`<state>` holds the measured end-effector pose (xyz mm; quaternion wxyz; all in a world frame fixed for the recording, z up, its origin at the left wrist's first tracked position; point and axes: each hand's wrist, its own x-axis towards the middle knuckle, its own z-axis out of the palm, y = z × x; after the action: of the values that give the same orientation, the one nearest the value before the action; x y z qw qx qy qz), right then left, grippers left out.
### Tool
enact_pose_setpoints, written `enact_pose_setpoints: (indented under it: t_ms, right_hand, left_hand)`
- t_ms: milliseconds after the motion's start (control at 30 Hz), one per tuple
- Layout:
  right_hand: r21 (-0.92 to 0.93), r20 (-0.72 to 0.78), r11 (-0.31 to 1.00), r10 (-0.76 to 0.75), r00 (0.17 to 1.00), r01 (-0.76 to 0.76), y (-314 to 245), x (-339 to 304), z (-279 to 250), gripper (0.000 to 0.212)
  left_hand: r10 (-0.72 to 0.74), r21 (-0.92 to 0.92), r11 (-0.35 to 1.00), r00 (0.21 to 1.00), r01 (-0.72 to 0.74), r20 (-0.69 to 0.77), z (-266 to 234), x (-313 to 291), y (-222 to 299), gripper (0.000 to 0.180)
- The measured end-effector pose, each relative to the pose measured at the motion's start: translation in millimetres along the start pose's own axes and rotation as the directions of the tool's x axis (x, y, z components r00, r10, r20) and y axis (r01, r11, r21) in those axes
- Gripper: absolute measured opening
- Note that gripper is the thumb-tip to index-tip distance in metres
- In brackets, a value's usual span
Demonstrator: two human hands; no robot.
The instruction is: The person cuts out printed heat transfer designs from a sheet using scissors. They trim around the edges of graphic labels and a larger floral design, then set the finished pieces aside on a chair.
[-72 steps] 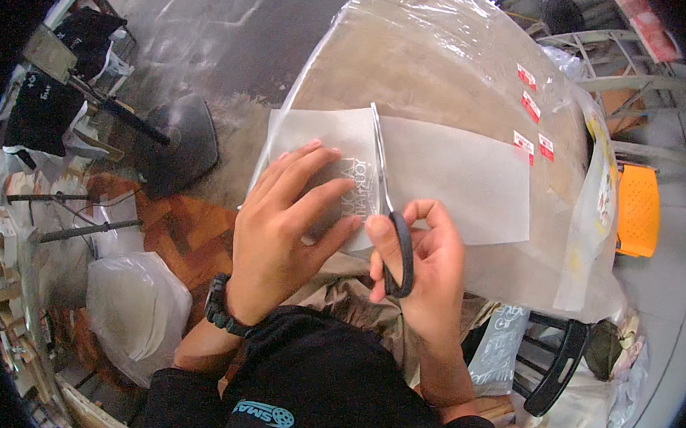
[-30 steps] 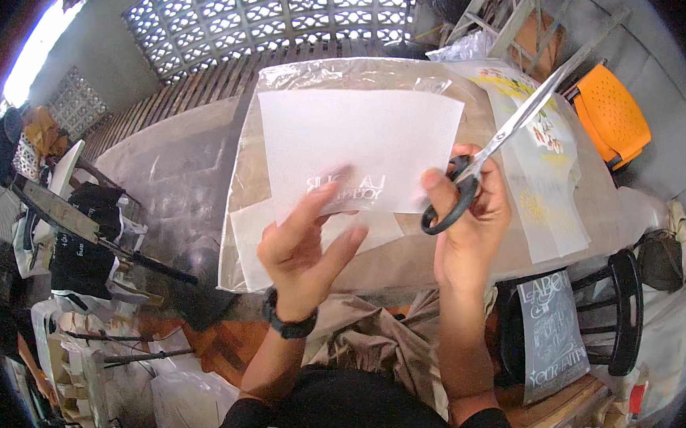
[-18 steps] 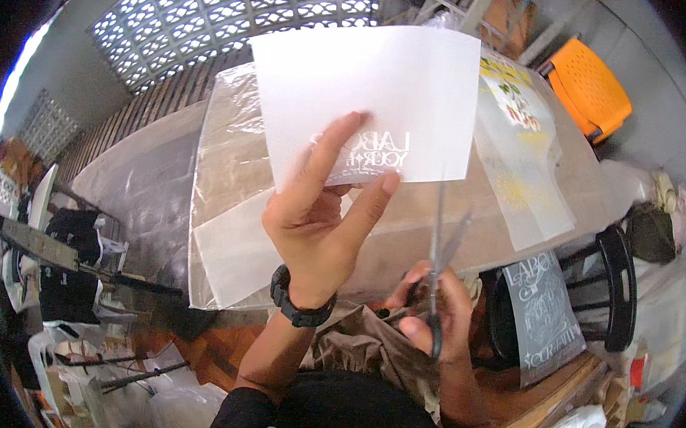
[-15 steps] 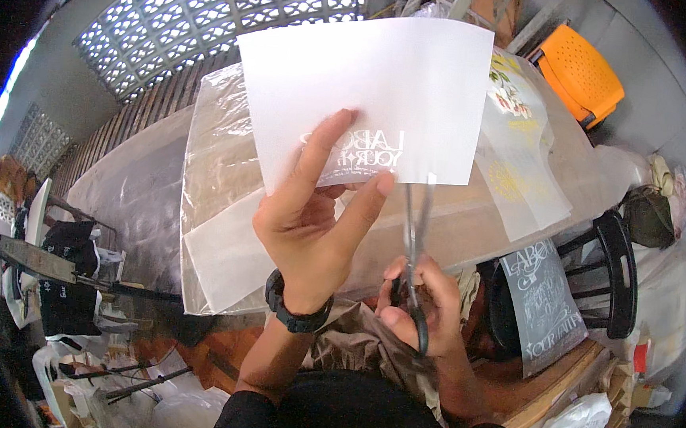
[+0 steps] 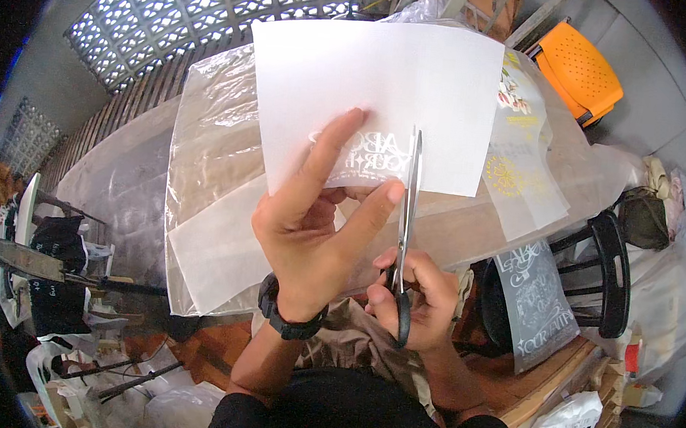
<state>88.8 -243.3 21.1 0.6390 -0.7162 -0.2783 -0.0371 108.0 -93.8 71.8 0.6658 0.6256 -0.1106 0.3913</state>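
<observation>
A white sheet with mirrored white lettering near its lower edge is held up by my left hand. The thumb and fingers pinch that lower edge, with the index finger stretched across the face. My right hand grips the black handles of long-bladed scissors. Their blades point away from me and reach over the sheet's lower edge, just right of the lettering and my left thumb. The blades look nearly closed, and whether they have cut into the sheet there I cannot make out.
Below the sheet lies a table covered in clear plastic. A pale translucent sheet and printed films rest on it. At right, a black chair bears a printed grey film. An orange chair stands at far right.
The scissor blades have come further up over the sheet's lower edge and drawn closer together. The sheet has shifted slightly right and down in view.
</observation>
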Motion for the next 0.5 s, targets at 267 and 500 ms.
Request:
enact_pose_setpoints:
  t_ms: [267, 500]
  right_hand:
    - [-0.036, -0.036, 0.999, -0.007, 0.999, 0.006, 1.4, -1.2, 2.1, 0.034]
    - [-0.088, -0.065, 0.996, -0.001, 0.998, -0.004, 1.2, -6.2, 2.1, 0.034]
  left_hand:
    - [-0.013, -0.039, 0.999, 1.000, 0.012, -0.025, 3.9, -2.0, -2.6, 0.058]
    - [-0.011, -0.047, 0.999, 1.000, 0.010, -0.010, 4.9, -1.9, -0.7, 0.058]
